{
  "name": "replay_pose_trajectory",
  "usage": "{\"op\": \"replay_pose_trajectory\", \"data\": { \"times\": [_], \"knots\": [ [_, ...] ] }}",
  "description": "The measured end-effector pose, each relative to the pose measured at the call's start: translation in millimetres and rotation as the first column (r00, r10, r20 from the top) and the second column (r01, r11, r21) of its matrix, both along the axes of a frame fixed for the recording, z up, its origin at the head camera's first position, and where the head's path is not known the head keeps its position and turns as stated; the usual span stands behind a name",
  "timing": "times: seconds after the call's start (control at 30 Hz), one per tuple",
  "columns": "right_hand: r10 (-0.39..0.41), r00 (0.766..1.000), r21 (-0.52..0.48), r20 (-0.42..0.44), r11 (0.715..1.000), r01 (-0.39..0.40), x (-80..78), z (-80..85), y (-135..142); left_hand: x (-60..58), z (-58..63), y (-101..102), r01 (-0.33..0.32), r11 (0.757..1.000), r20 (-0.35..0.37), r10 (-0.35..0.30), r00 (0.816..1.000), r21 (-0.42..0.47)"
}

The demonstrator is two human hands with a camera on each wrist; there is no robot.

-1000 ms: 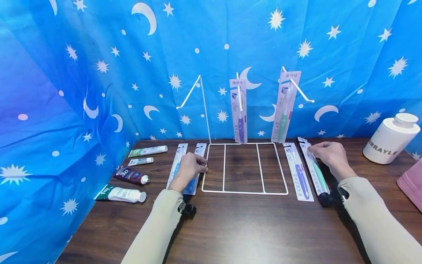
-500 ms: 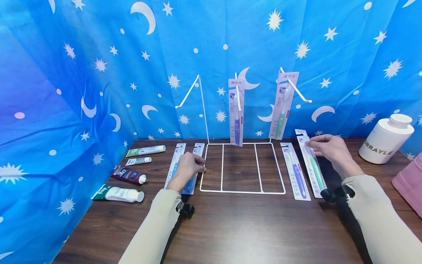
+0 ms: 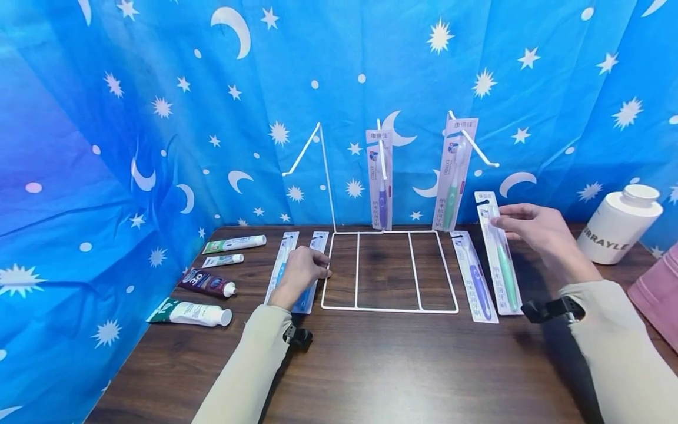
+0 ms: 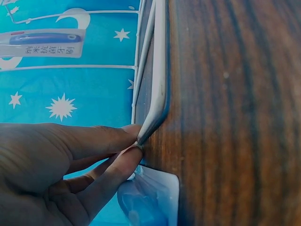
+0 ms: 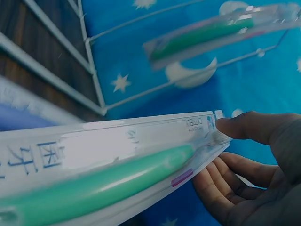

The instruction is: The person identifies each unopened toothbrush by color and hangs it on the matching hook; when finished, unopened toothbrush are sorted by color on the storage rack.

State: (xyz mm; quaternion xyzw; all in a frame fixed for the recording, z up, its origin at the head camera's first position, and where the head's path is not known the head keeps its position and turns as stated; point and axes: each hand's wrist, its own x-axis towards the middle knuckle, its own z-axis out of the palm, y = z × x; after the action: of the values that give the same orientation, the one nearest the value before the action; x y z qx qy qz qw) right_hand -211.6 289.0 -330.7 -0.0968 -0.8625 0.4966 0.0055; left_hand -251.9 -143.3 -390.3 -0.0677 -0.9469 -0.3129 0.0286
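Observation:
My right hand (image 3: 540, 232) pinches a packaged green toothbrush (image 3: 503, 259) near the top of its card, with the thumb on the front and fingers behind in the right wrist view. That pack is tilted up, its top end higher than its lower end. My left hand (image 3: 303, 272) pinches the left side wire of the white wire rack (image 4: 160, 75) between thumb and fingertip. Two packaged blue toothbrushes (image 3: 279, 265) lie beneath and beside the left hand. A packaged purple toothbrush (image 3: 477, 280) lies just left of the green one.
On the rack's hooks hang a purple toothbrush pack (image 3: 379, 182) and a green toothbrush pack (image 3: 455, 176); the left hook (image 3: 302, 150) is bare. Several toothpaste tubes (image 3: 190, 312) lie at the left. A white bottle (image 3: 620, 224) and a pink object (image 3: 657, 294) stand at the right.
My right hand has raised the top end of the green toothbrush pack off the table and shifted it slightly left. My left hand stays on the rack wire.

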Motion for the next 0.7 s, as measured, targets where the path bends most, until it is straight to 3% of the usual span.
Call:
{"op": "replay_pose_trajectory", "data": {
  "times": [0.2,0.4,0.57,0.7],
  "knots": [
    [0.021,0.976,0.117,-0.216,0.993,0.005,14.1,24.0,-11,0.9,-0.6,0,0.007,1.0,-0.006,-0.007,1.0,0.007],
    [-0.002,0.932,0.087,-0.363,0.996,0.036,37.2,52.5,-18,1.5,-1.0,1,0.024,1.0,-0.025,-0.024,0.999,0.004],
    [-0.02,0.877,0.056,-0.48,0.997,0.053,56.7,75.2,-29,0.9,-0.5,1,0.026,1.0,-0.026,-0.026,0.999,0.002],
    [-0.01,0.839,0.013,-0.544,1.0,0.021,72.0,91.3,-39,1.3,0.4,0,0.019,1.0,-0.014,-0.019,1.0,0.005]
  ]
}}
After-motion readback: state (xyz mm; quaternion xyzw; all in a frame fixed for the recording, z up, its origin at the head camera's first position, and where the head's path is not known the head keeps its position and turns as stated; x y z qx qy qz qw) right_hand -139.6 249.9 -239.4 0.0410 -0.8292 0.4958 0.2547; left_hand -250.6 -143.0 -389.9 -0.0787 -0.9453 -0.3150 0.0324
